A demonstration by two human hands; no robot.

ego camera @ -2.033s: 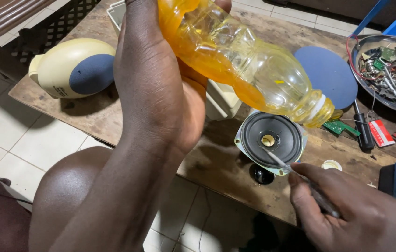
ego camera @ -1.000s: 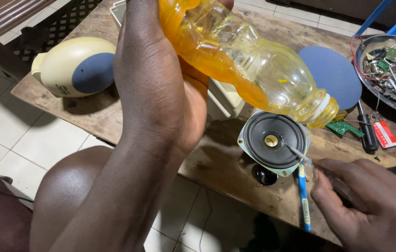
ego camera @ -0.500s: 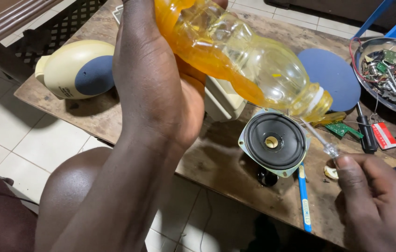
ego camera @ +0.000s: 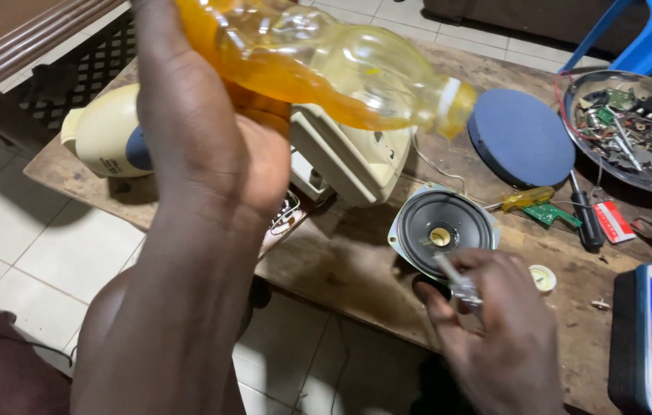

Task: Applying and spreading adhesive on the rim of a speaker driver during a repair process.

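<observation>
While left hand [ego camera: 203, 146] grips ribbed clear bottle [ego camera: 326, 58] — amber liquid | right hand [ego camera: 495, 323] pinches slim syringe [ego camera: 457, 280]

Clear bottle [ego camera: 341, 61] holds orange liquid; black speaker [ego camera: 441, 229] has a gold centre; blue disc [ego camera: 522, 138]; brown surface [ego camera: 357, 261].

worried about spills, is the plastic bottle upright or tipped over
Tipped. The left hand holds the plastic bottle nearly on its side, neck pointing down-right above the speaker, orange liquid pooled along its lower side. Whether it is capped: cannot tell.

Bottle [ego camera: 326, 65] top cut off; thin tool [ego camera: 455, 280] in fingers blurred.
</observation>
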